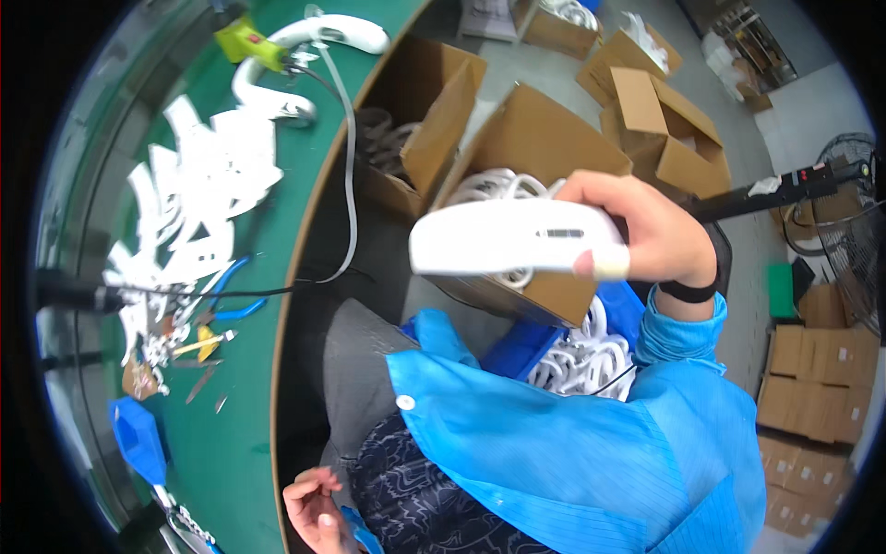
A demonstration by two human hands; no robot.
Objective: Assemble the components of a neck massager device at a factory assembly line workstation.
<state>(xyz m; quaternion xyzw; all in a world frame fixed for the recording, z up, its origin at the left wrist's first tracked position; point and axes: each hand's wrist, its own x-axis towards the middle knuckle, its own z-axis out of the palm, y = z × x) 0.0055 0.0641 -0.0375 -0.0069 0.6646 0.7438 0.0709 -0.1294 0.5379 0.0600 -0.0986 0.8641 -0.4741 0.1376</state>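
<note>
Between right hand (646, 231) fingers (600, 266): white plastic housing (508, 238)

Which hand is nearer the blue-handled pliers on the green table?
Left. The left hand rests by the table edge, below the blue-handled pliers. The right hand is far off, gripping a white plastic part over a cardboard box.

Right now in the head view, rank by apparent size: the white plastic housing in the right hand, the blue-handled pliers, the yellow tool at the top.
1. white plastic housing, though nearness to the camera inflates it
2. blue-handled pliers
3. yellow tool
</note>
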